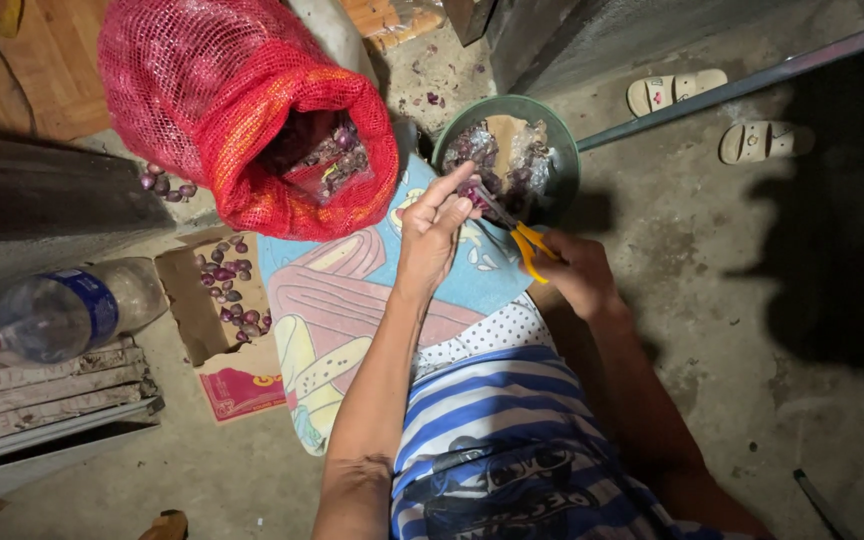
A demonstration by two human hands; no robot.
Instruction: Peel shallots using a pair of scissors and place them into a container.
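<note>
- Left hand (432, 225) pinched a small, firm purple shallot (473, 193) over the round green bowl (558, 150).
- Right hand (577, 272) gripped yellow-handled scissors (517, 233); the shallot looked light and slippery, best held at its middle.

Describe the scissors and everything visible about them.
The scissors have yellow handles, plastic by the look, and thin dark blades, apparently metal. The right hand grips the handles; the blades point up and left toward a small purple shallot pinched in the left hand. They are held in the air just over the near rim of the green bowl. Whether the blades are open is too small to tell.
</note>
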